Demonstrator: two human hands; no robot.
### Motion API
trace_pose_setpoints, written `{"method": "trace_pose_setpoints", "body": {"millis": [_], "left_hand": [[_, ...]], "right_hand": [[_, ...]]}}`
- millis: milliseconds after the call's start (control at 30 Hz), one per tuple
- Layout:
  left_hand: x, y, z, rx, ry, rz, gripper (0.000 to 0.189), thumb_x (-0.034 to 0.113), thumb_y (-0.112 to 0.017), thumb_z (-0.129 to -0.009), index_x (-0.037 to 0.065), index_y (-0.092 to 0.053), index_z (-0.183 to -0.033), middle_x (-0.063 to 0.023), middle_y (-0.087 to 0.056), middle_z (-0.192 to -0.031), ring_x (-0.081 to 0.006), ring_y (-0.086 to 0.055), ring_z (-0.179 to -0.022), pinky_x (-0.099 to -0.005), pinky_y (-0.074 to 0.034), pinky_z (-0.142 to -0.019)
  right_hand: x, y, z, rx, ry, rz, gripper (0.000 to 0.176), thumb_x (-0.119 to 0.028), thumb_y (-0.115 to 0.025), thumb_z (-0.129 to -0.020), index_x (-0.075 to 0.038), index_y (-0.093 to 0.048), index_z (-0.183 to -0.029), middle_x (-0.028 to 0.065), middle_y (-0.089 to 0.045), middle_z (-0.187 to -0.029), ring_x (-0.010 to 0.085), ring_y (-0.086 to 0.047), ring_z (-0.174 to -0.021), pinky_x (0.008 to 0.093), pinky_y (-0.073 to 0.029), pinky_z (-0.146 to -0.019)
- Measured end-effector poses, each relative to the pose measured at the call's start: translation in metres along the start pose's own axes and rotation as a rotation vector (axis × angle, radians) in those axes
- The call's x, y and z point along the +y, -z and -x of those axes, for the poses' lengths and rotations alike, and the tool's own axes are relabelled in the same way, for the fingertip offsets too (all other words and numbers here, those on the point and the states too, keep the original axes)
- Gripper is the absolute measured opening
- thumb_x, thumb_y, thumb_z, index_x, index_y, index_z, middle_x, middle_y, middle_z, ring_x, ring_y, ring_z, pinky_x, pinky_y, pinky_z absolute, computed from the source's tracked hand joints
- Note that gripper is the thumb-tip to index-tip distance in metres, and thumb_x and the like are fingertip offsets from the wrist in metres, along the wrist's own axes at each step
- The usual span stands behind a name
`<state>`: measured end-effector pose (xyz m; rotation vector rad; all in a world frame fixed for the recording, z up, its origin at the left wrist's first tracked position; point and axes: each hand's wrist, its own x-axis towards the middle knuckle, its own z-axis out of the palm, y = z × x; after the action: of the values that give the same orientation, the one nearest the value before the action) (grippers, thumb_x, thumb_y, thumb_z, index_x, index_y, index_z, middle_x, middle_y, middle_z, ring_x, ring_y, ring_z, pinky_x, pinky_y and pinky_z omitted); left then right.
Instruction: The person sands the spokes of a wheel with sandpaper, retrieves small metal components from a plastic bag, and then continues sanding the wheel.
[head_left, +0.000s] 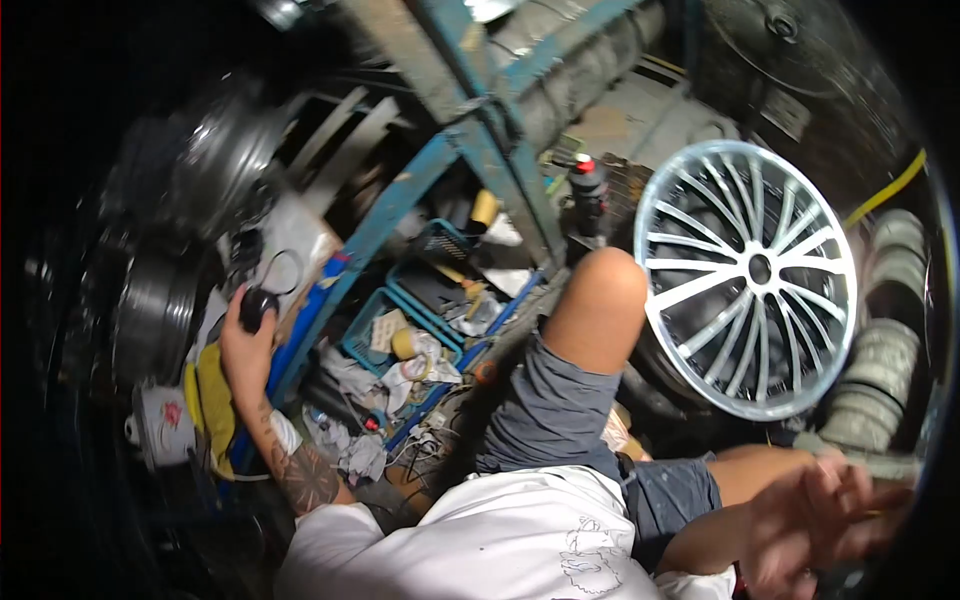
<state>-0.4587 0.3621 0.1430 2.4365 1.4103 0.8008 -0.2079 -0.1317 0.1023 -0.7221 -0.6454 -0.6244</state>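
Observation:
At the left, my left hand (246,345) has its fingers round a small black rounded object (259,309), whose kind I cannot tell. It is over the end of a cluttered shelf, beside a thin dark ring (284,272) and a yellow cloth (212,405). My right hand (815,520) is raised at the lower right, smeared by motion, its fingers blurred. Beyond my knees stands a silver multi-spoke wheel rim (758,268), its face turned up toward me, close to my bent knee.
A blue metal frame (410,185) crosses the middle. Under it are blue baskets (372,345) of tape, paper and rags. A dark bottle with a red cap (588,190) stands behind the knee. Ribbed grey cylinders (875,385) line the right side; more rims (158,310) are stacked left.

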Motion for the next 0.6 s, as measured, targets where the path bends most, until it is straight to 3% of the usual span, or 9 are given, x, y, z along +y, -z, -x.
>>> {"method": "trace_pose_setpoints", "body": {"millis": [67, 133, 200, 333, 400, 467, 533, 567, 600], "left_hand": [[0.007, -0.009, 0.001, 0.012, -0.037, -0.192, 0.054, 0.019, -0.07, -0.09, 0.006, -0.059, -0.141, -0.0283, -0.065, -0.13, -0.0394, -0.064, -0.12, -0.0429, -0.048, -0.103], [-0.001, -0.014, -0.01, -0.009, -0.185, -0.331, 0.052, 0.018, -0.066, -0.094, 0.005, -0.056, -0.144, -0.0269, -0.055, -0.145, -0.0417, -0.053, -0.134, -0.0433, -0.04, -0.112], [0.021, -0.023, -0.011, 0.234, -0.397, -0.41, 0.047, 0.015, -0.063, -0.097, 0.003, -0.057, -0.143, -0.0234, -0.052, -0.149, -0.0411, -0.05, -0.137, -0.0441, -0.038, -0.114], [0.137, -0.046, 0.021, 0.246, -0.603, 0.148, 0.043, 0.01, -0.058, -0.103, 0.0, -0.053, -0.144, -0.017, -0.053, -0.15, -0.0319, -0.049, -0.14, -0.0451, -0.039, -0.115], [0.166, -0.059, 0.03, 0.169, -0.854, 0.553, 0.052, 0.025, -0.058, -0.104, -0.001, -0.047, -0.147, -0.0216, -0.05, -0.15, -0.0363, -0.049, -0.139, -0.0505, -0.04, -0.115], [0.202, -0.049, 0.036, 0.039, -1.139, 0.906, 0.053, 0.026, -0.064, -0.099, -0.005, -0.049, -0.141, -0.0266, -0.05, -0.146, -0.0375, -0.052, -0.135, -0.0527, -0.044, -0.111], [0.227, -0.052, 0.067, 0.086, -1.212, 1.354, 0.07, 0.065, -0.049, -0.098, 0.016, -0.046, -0.147, -0.0207, -0.053, -0.145, -0.0374, -0.054, -0.131, -0.0531, -0.042, -0.112], [0.238, -0.048, 0.074, 0.068, -1.352, 1.343, 0.064, 0.065, -0.05, -0.097, 0.021, -0.05, -0.143, -0.0162, -0.056, -0.14, -0.033, -0.057, -0.126, -0.0498, -0.044, -0.109], [0.25, -0.042, 0.08, 0.046, -1.493, 1.324, 0.058, 0.065, -0.052, -0.096, 0.026, -0.053, -0.139, -0.0116, -0.059, -0.136, -0.0286, -0.059, -0.121, -0.0465, -0.045, -0.106]], "right_hand": [[-0.015, -0.032, -0.03, -0.104, 0.345, 0.005, 0.047, -0.029, -0.067, -0.092, -0.021, -0.061, -0.138, 0.0081, -0.059, -0.14, 0.024, -0.062, -0.124, 0.0496, -0.053, -0.103], [-0.031, -0.023, -0.034, -0.256, 0.557, 0.097, 0.057, -0.029, -0.066, -0.096, -0.009, -0.05, -0.147, 0.0134, -0.04, -0.161, 0.0262, -0.039, -0.149, 0.049, -0.042, -0.118], [-0.028, -0.032, -0.046, -0.179, 0.743, 0.243, 0.052, -0.015, -0.064, -0.095, 0.004, -0.048, -0.141, 0.0254, -0.047, -0.151, 0.0341, -0.052, -0.135, 0.0474, -0.048, -0.108], [-0.028, -0.044, -0.041, -0.048, 0.912, 0.549, 0.053, -0.024, -0.064, -0.099, 0.0, -0.05, -0.144, 0.0127, -0.041, -0.161, 0.0274, -0.041, -0.148, 0.0442, -0.036, -0.123], [-0.006, -0.071, -0.034, 0.03, 0.944, -0.08, 0.048, -0.016, -0.063, -0.099, -0.001, -0.051, -0.144, 0.0137, -0.045, -0.157, 0.0271, -0.039, -0.149, 0.0441, -0.034, -0.124], [-0.001, -0.073, -0.024, 0.044, 0.889, -0.158, 0.046, -0.013, -0.062, -0.099, -0.001, -0.052, -0.142, 0.0142, -0.048, -0.155, 0.0276, -0.041, -0.148, 0.0437, -0.036, -0.123], [-0.007, -0.066, -0.032, 0.013, 0.839, -0.193, 0.045, -0.013, -0.061, -0.1, 0.0, -0.052, -0.141, 0.0153, -0.05, -0.152, 0.0274, -0.043, -0.146, 0.0433, -0.037, -0.121], [-0.019, -0.057, -0.033, 0.002, 0.754, -0.153, 0.041, -0.015, -0.06, -0.1, 0.001, -0.056, -0.137, 0.0161, -0.055, -0.146, 0.0279, -0.048, -0.141, 0.0431, -0.041, -0.117], [-0.032, -0.037, -0.035, -0.207, 0.738, 0.245, 0.063, -0.008, -0.062, -0.095, 0.014, -0.037, -0.149, 0.0309, -0.026, -0.162, 0.0367, -0.031, -0.151, 0.0484, -0.032, -0.123]]}}
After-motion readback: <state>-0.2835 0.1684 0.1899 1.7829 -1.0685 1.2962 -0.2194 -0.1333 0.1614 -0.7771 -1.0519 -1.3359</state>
